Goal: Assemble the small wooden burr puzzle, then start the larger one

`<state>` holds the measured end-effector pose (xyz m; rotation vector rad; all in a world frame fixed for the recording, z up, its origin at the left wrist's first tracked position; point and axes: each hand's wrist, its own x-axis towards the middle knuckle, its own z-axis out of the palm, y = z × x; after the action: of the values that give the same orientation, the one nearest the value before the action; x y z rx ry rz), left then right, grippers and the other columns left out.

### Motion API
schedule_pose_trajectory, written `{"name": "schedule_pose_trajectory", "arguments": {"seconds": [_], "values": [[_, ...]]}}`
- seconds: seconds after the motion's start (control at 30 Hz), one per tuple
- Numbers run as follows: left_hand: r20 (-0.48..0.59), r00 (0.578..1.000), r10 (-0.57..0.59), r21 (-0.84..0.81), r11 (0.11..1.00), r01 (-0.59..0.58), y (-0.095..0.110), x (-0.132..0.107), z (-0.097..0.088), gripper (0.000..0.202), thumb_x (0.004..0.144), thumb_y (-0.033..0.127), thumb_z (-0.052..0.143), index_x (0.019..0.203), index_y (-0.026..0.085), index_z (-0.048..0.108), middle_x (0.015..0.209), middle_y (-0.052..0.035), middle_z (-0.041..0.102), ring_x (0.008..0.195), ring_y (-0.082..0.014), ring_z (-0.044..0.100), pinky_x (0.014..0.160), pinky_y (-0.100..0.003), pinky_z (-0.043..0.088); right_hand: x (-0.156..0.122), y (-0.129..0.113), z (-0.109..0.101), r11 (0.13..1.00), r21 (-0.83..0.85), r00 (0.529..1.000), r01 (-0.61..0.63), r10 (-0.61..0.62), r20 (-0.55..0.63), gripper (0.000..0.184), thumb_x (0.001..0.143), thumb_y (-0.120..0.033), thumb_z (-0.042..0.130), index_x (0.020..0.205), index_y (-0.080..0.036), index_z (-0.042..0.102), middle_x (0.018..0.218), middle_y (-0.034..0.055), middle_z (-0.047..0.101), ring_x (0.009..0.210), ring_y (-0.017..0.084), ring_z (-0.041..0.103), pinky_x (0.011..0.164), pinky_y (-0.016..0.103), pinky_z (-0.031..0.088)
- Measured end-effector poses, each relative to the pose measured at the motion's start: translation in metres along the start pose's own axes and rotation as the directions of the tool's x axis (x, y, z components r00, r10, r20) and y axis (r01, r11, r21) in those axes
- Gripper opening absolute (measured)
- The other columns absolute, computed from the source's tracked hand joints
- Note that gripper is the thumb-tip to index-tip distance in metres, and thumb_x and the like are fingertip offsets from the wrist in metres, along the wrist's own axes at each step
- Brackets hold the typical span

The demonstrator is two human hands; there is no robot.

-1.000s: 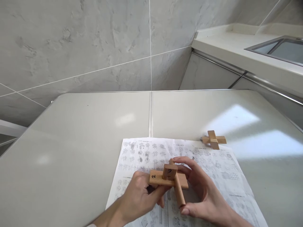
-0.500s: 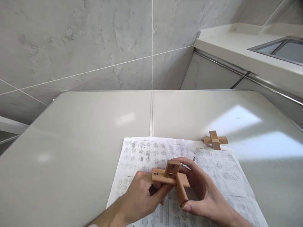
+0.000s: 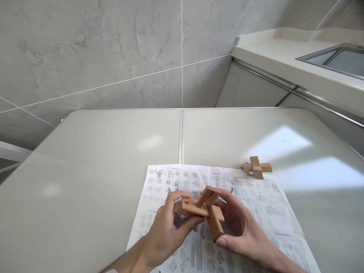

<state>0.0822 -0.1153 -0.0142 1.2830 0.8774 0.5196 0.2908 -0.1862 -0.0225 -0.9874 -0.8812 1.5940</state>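
Observation:
Between my two hands is a wooden burr puzzle (image 3: 215, 223), made of interlocked wooden bars, held above the printed sheet (image 3: 196, 182). One bar carries a handwritten 2 and points left; another, marked 3, tilts upward. My left hand (image 3: 167, 229) grips the bar with the 2, thumb below and index finger over its far end. My right hand (image 3: 244, 231) curls round the right side, its thumb pressing the lower end of the bar that points toward me. The inner joints of the puzzle are partly hidden.
A cross-shaped wooden puzzle (image 3: 257, 167) rests at the sheet's far right edge. Both lie on a pale glossy table (image 3: 93, 182) with a seam down its middle. Behind it stands a grey tiled wall (image 3: 113, 45); a white counter (image 3: 273, 53) is at the far right.
My left index finger has lifted and now reaches over the bar with the 2. The bar marked 3 leans more to the right, and the puzzle has shifted slightly up.

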Motion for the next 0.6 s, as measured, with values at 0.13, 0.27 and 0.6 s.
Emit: {"name": "schedule_pose_trajectory", "arguments": {"seconds": [0.13, 0.27, 0.6], "values": [[0.000, 1.000, 0.004, 0.099, 0.995, -0.004, -0.0008, -0.0004, -0.0036, 0.038, 0.099, 0.041, 0.072, 0.127, 0.025, 0.052, 0.096, -0.0040, 0.081, 0.079, -0.0191, 0.078, 0.074, -0.030, 0.064, -0.0007, -0.0006, 0.0007, 0.998, -0.057, 1.000, 0.012, -0.012, -0.009, 0.078, 0.077, -0.049, 0.094, 0.141, -0.034, 0.054, 0.136, 0.0124, 0.068, 0.123, 0.037, 0.067, 0.101, 0.052, 0.055], [0.085, 0.992, 0.098, 0.308, 0.944, -0.120, 0.0040, -0.0008, -0.0076, 0.039, 0.104, 0.036, 0.065, 0.142, 0.031, 0.054, 0.094, -0.0010, 0.082, 0.078, -0.0187, 0.079, 0.078, -0.030, 0.064, -0.0005, -0.0005, 0.0005, 0.994, -0.097, 0.999, 0.044, -0.046, -0.013, 0.077, 0.077, -0.049, 0.094, 0.141, -0.035, 0.055, 0.137, 0.0114, 0.068, 0.123, 0.036, 0.067, 0.101, 0.049, 0.056], [0.347, 0.797, 0.495, 0.465, 0.647, -0.604, 0.0057, 0.0070, -0.0027, 0.091, 0.104, 0.007, 0.054, 0.170, 0.040, 0.001, 0.113, -0.0043, 0.083, 0.102, -0.0243, 0.081, 0.089, -0.038, 0.065, -0.0020, 0.0030, 0.0035, 0.989, -0.137, 0.998, 0.058, -0.061, -0.013, 0.082, 0.073, -0.042, 0.098, 0.141, -0.038, 0.053, 0.126, 0.0077, 0.073, 0.116, 0.034, 0.072, 0.098, 0.047, 0.058]]}}
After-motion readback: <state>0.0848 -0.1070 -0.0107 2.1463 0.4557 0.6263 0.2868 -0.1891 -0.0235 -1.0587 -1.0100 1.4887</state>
